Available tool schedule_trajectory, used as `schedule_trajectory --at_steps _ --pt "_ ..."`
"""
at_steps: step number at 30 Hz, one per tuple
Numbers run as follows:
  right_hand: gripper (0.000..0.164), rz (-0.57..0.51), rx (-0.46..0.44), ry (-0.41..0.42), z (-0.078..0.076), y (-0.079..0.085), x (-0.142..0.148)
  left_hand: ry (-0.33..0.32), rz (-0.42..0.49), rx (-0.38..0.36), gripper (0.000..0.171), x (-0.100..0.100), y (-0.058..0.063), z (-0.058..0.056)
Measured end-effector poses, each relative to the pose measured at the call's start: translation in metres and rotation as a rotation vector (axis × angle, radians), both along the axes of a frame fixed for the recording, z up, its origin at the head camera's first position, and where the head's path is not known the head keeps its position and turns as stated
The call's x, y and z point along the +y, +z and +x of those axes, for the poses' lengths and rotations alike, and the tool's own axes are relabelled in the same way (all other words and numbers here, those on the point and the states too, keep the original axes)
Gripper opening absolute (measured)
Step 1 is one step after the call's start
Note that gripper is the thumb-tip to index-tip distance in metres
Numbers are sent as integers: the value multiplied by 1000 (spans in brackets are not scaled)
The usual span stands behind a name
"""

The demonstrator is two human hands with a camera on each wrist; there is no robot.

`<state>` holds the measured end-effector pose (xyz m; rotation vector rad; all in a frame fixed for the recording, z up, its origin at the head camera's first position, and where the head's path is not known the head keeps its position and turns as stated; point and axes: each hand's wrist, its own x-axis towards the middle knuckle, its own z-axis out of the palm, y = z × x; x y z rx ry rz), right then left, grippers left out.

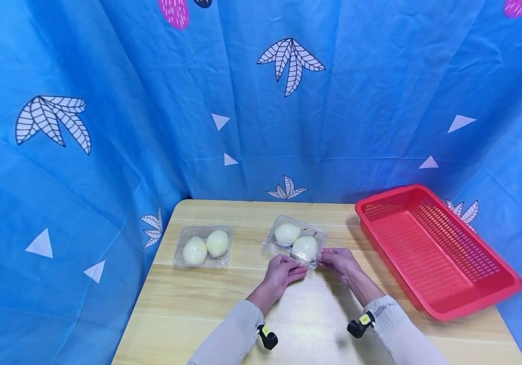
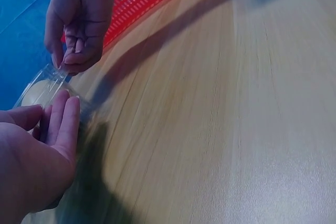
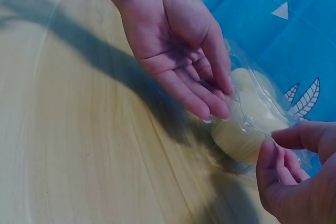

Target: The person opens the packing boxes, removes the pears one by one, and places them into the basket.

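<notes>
A clear plastic box point(image 1: 272, 248) sits slightly turned at the middle of the table, with two pale round pears inside, one of them a pear point(image 1: 305, 248) with a thin dark stem. My left hand point(image 1: 281, 276) pinches the box's near edge between thumb and fingers. At the near right corner, my right hand point(image 1: 340, 263) pinches the rim with thumb and forefinger, the other fingers curled in. The right wrist view shows both thumbs at the clear edge, a pear point(image 3: 239, 140) behind it. Whether the lid is fastened is hard to tell.
To the left lies another clear plastic box point(image 1: 179, 258) holding two pale pears. A red perforated plastic basket point(image 1: 407, 274) stands at the right of the wooden table point(image 1: 174, 314). A blue patterned curtain point(image 1: 252, 116) hangs behind the table and along both sides.
</notes>
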<state>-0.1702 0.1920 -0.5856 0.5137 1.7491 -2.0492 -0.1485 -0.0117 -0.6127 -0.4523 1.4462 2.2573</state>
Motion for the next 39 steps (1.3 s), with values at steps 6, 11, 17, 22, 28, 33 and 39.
schedule_trajectory --at_steps 6,11,17,22,28,33,39 --pt "22 26 -8 3 1 1 0 7 8 -2 17 3 0 -1" --pt "20 52 0 24 1 1 0 20 6 -7 19 5 -2 -2" --pt "21 25 6 24 2 1 1 44 13 -10 21 7 -1 -2" --pt "30 29 36 14 4 2 -1 48 11 -7 20 8 0 -1" --pt "31 66 85 32 4 9 -8 35 -3 -6 21 10 1 0" --pt "32 93 109 55 2 14 -13 39 -11 2 21 9 3 2" --pt "33 110 108 41 3 13 -11 28 -9 -12 19 9 3 2"
